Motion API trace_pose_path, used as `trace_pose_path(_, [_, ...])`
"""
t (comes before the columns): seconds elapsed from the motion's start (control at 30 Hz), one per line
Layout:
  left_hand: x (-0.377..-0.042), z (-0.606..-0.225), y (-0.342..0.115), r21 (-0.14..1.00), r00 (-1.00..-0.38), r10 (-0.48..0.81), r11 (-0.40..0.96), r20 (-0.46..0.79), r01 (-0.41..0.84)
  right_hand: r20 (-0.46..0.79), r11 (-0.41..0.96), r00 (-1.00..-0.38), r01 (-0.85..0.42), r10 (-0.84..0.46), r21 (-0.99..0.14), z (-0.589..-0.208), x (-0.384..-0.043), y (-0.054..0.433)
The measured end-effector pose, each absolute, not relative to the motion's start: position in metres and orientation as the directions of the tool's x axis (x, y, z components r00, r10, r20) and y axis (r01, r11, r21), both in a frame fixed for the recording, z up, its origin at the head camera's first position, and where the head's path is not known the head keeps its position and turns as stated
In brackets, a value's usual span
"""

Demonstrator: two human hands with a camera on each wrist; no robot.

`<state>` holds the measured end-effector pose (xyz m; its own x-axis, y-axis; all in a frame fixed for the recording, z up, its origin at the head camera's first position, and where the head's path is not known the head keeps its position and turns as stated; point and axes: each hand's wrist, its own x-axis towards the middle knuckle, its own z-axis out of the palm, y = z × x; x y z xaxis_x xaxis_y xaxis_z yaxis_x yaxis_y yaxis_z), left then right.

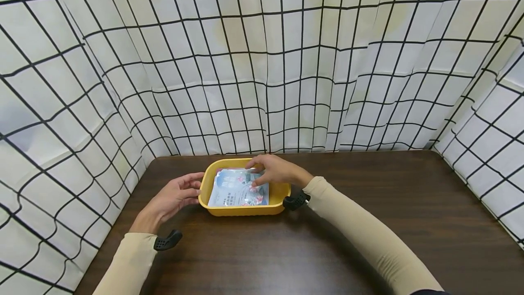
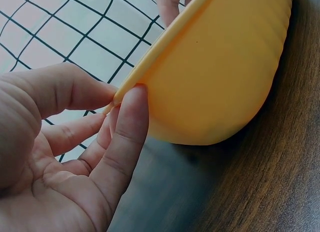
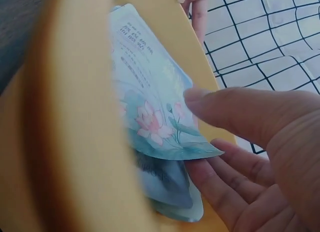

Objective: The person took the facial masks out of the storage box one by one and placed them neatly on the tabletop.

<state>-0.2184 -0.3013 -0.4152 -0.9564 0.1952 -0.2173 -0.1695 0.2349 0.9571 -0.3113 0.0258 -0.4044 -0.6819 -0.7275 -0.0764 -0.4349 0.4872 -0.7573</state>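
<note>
A yellow plastic basket (image 1: 245,211) rests on the table, with flat packets inside. The uppermost packet (image 1: 234,189) is pale blue with pink lotus flowers and printed characters. My left hand (image 1: 176,198) pinches the basket's rim at its left end; in the left wrist view the thumb (image 2: 82,91) and a finger meet at the rim. Reaching in from the right, my right hand (image 1: 276,170) pinches the lotus packet's edge, thumb (image 3: 225,109) on top and fingers under its lifted corner. Beneath it, a grey-blue packet (image 3: 162,179) shows in the right wrist view.
The basket stands near the far edge of the dark wood table (image 1: 229,254). White curtains (image 1: 294,67) with a black grid surround the table at the back and both sides. A black band (image 1: 296,200) sits at the right wrist, another band (image 1: 168,240) at the left.
</note>
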Motion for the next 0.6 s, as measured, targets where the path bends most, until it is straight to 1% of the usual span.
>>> trace_pose_path(0.27, [-0.218,-0.4155,-0.3019,0.958,-0.957,0.202,0.239,-0.21,-0.16,-0.114,0.524,-0.686,-0.426,-0.719,-0.738,-0.4032,-0.3099,0.0217])
trace_pose_path(0.43, [-0.2179,-0.4158,-0.302,0.958,-0.957,0.202,0.238,-0.207,-0.157,-0.111,0.495,-0.669,-0.418,-0.735,-0.761,-0.4039,-0.3105,0.0216])
trace_pose_path(0.6, [-0.217,-0.4156,-0.3015,0.958,-0.958,0.195,0.237,-0.209,-0.161,-0.116,0.49,-0.654,-0.425,-0.748,-0.762,-0.4039,-0.3097,0.0216])
